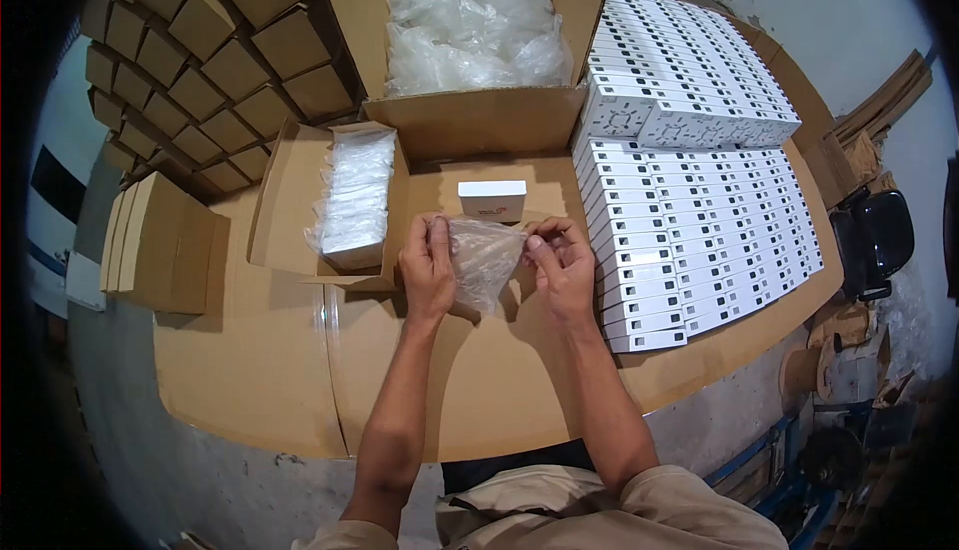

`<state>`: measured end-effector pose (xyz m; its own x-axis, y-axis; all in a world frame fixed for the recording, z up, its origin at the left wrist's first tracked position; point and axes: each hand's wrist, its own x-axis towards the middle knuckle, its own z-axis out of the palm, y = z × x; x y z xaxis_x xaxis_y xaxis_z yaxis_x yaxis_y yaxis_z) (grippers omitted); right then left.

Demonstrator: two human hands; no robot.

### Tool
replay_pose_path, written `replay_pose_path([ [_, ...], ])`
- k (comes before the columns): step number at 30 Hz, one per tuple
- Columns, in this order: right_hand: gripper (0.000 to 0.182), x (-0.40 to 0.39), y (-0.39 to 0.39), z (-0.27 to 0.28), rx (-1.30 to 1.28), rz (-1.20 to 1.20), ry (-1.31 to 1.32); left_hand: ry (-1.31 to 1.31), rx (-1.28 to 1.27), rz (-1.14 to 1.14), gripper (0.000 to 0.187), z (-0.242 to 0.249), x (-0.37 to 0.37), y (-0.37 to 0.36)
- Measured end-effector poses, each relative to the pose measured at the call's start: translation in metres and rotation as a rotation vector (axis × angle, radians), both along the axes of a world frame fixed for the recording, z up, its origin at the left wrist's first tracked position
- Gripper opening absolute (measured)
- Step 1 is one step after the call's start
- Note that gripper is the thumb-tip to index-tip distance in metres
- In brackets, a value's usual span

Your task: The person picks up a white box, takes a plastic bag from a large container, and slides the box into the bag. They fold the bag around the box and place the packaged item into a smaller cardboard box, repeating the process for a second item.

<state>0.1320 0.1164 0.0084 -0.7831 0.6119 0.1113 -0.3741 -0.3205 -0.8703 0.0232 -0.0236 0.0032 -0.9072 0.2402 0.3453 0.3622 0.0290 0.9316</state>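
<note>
A clear plastic bag is stretched between my two hands over the cardboard-covered table. My left hand pinches its left upper edge, thumb against fingers. At the opposite upper corner, my right hand grips the bag between thumb and fingertips. Just beyond the bag stands a single white box with small red and dark print on its front. Left of my left hand, an open carton holds a row of white boxes wrapped in clear plastic.
Rows of stacked white boxes rise along the right side. A large carton full of clear plastic bags stands at the back. Brown cartons are piled at the far left, with several folded cartons nearer.
</note>
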Motion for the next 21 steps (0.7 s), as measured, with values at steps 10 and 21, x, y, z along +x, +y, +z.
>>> replay_pose_path([
  [10, 0.025, -0.007, -0.012, -0.021, 0.380, 0.055, -0.322, 0.087, 0.135, 0.200, 0.018, -0.003, 0.005, 0.007],
  [21, 0.029, 0.004, 0.006, -0.011, 0.252, 0.044, -0.272, 0.051, 0.197, 0.209, 0.020, -0.012, 0.003, 0.007],
])
